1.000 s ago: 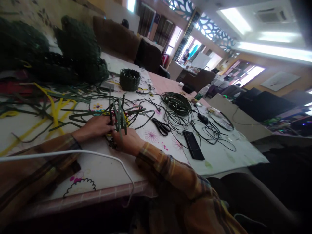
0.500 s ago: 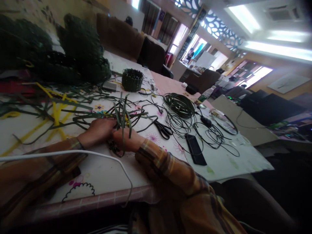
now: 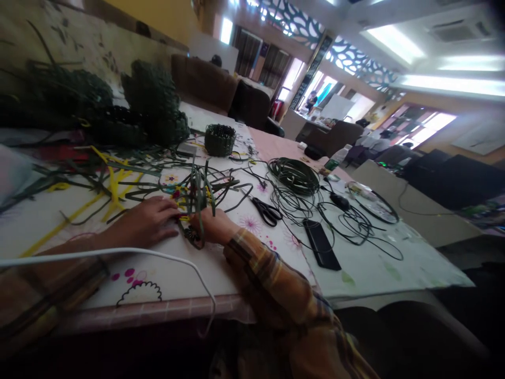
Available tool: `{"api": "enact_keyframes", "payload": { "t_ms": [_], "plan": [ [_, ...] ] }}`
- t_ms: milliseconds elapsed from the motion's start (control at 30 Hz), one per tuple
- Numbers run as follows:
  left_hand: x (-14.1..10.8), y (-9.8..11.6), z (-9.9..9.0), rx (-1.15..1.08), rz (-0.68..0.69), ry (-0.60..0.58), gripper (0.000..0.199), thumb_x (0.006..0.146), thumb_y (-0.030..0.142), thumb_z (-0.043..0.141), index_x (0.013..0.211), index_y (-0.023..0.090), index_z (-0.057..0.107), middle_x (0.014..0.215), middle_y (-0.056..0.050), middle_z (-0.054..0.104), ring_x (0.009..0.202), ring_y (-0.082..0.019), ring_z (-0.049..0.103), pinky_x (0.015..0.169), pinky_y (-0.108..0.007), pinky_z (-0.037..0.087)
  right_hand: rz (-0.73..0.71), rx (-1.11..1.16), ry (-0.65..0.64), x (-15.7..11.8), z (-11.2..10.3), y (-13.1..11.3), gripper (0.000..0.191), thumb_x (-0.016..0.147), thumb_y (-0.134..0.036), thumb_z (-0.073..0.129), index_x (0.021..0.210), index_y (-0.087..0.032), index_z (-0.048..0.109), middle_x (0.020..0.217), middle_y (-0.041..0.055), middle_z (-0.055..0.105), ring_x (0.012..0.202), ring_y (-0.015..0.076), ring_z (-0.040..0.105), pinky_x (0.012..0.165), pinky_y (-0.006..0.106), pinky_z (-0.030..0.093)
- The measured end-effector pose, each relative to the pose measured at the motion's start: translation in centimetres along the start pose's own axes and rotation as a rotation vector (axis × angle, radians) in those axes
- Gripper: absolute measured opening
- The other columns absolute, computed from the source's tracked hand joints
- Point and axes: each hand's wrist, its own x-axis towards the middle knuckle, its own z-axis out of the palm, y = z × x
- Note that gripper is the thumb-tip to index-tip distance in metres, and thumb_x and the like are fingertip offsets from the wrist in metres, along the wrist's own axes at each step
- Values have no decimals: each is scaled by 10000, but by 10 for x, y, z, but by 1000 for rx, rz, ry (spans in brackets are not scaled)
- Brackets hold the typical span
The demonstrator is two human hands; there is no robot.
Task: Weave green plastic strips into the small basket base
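Working at a flower-printed worktop (image 3: pixel 177 284) over loose-ended dark-green strips (image 3: pixel 198 192), at nine o'clock from the view's centre, with left hand (image 3: pixel 148 221) at their eight o'clock, fingers loosely spread, right hand (image 3: pixel 216 226) at five, fingers too hidden to tell if pinching, and black scissors (image 3: pixel 262 207) between three and four.

On the table (image 3: pixel 226 273): bundle of strips (image 3: pixel 197 192) between left hand (image 3: pixel 152 223) and right hand (image 3: pixel 211 223), scissors (image 3: pixel 266 211) to its right. Small basket (image 3: pixel 220 141) behind the bundle, woven heap (image 3: pixel 152 102) left of that. Phone (image 3: pixel 321 245) right of scissors, coil (image 3: pixel 294 176) behind both.
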Motion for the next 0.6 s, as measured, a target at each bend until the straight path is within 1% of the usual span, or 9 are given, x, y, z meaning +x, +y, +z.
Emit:
{"api": "enact_keyframes", "payload": {
  "t_ms": [100,200,233,300,367,467,533,600],
  "plan": [
    [4,12,11,55,-59,63,364,931,493,632,1127,226,783,1248,-164,747,1239,-382,648,1138,-518,488,-1,-6,27,-3,1,0,329,1053,-235,491,1243,-146,746,1176,180,786,1104,297,769,880,384,645],
    [9,17,15,61,-87,81,414,972,511,505,1032,222,795,1132,-165,769,1109,-351,701,990,-464,544,-13,10,57,-6,2,1,329,1050,-234,525,1313,-170,712,1266,172,766,1179,293,747,944,388,636],
    [10,18,13,50,-97,78,447,982,520,462,993,222,794,1091,-158,775,1070,-336,711,941,-439,547,-12,17,59,-6,1,1,324,1046,-240,544,1317,-167,706,1256,173,769,1180,294,747,947,389,637],
    [12,17,8,2,-146,66,489,983,542,414,911,229,783,1020,-132,783,1011,-309,722,858,-394,530,-9,23,47,-7,0,2,305,1038,-251,574,1291,-148,711,1173,178,786,1148,300,760,930,388,641],
    [17,14,1,-53,-246,50,485,964,570,424,844,239,757,972,-99,791,961,-289,727,796,-366,496,-3,24,21,-7,-2,1,284,1031,-246,588,1256,-135,722,1099,177,796,1108,308,775,903,389,646],
    [29,6,-7,-116,-408,-11,403,881,603,528,841,253,724,911,-61,802,867,-277,727,718,-349,455,-10,19,26,-6,-3,1,270,1031,-234,586,1239,-135,727,1136,179,792,1105,315,778,887,394,645],
    [39,-2,-9,-138,-456,-63,359,825,592,582,860,259,711,878,-47,805,827,-275,724,684,-343,449,-20,14,25,-6,-3,2,268,1026,-265,616,1232,-136,727,1153,177,790,1112,313,778,893,390,642],
    [47,-11,-8,-150,-452,-114,345,803,583,592,834,257,700,838,-39,800,794,-268,717,658,-336,450,-22,6,16,-6,-2,3,273,1024,-287,637,1231,-133,726,1140,176,792,1108,309,780,901,390,640]
  ]
}}
